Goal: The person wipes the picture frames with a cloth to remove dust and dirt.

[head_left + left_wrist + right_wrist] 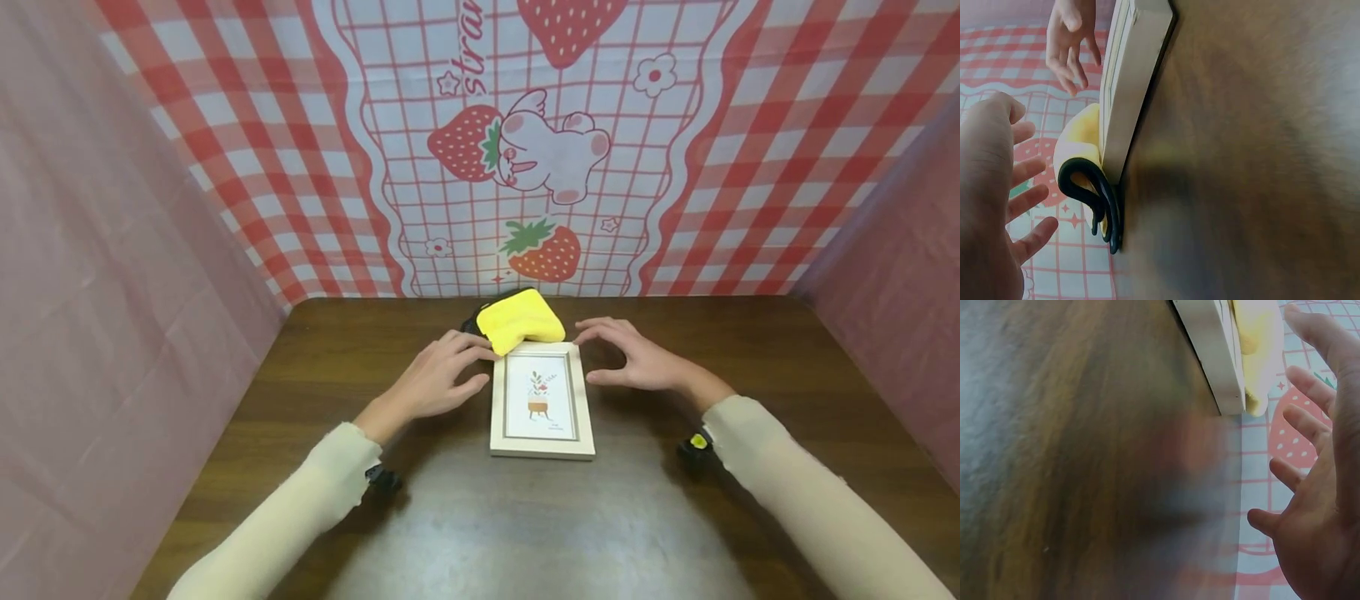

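A cream picture frame (543, 448) with a potted-plant print lies flat on the brown table. Against its far edge is a yellow cloth (521, 318), dark-backed and folded over, as its black looped edge (1079, 169) shows in the left wrist view. My left hand (438, 377) hovers at the frame's upper left side, fingers spread and holding nothing. On the opposite side, my right hand (637, 357) is held near the upper right corner, fingers loosely bent and grasping nothing. Both wrist views show the hands apart from the frame.
A wooden table (525, 533) spreads around the frame. Behind it hangs a red-and-white strawberry curtain (547, 150), with pink cloth walls (112, 292) at both sides. Small dark devices (384, 480) sit under the wrists.
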`<action>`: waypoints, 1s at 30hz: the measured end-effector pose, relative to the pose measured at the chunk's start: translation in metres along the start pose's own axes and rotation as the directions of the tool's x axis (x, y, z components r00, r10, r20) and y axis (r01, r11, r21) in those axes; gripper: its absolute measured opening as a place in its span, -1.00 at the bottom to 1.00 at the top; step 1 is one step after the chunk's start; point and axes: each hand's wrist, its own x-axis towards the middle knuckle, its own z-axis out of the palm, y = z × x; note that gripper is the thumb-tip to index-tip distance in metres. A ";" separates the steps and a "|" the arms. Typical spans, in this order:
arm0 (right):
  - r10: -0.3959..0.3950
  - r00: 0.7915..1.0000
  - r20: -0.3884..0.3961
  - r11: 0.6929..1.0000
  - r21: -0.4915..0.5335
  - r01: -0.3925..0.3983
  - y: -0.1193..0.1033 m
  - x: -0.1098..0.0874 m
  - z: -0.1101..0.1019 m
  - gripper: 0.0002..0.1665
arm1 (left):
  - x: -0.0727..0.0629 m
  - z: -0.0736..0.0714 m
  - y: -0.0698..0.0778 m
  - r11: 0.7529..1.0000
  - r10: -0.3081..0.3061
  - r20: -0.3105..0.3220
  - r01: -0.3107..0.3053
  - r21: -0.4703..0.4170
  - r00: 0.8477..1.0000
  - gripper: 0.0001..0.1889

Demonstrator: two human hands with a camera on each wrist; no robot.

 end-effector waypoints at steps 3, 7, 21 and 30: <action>0.007 1.000 0.006 1.000 -0.007 -0.007 0.000 0.004 -0.001 -0.30 | -0.008 -0.002 0.002 0.999 0.003 0.010 -0.003 -0.042 1.000 -0.64; 0.029 0.999 0.017 0.999 -0.020 -0.028 0.001 0.009 -0.005 -0.22 | -0.016 -0.004 0.006 0.996 0.004 0.037 -0.001 -0.092 0.999 -0.61; -0.008 1.000 0.011 1.000 -0.017 0.008 -0.014 0.040 -0.010 -0.16 | -0.035 0.002 0.016 0.976 0.013 0.045 -0.003 -0.218 0.999 -0.54; 0.005 1.000 0.031 0.999 -0.039 -0.004 -0.020 0.055 -0.006 -0.08 | -0.037 0.017 0.023 0.966 0.016 0.078 0.005 -0.259 0.997 -0.51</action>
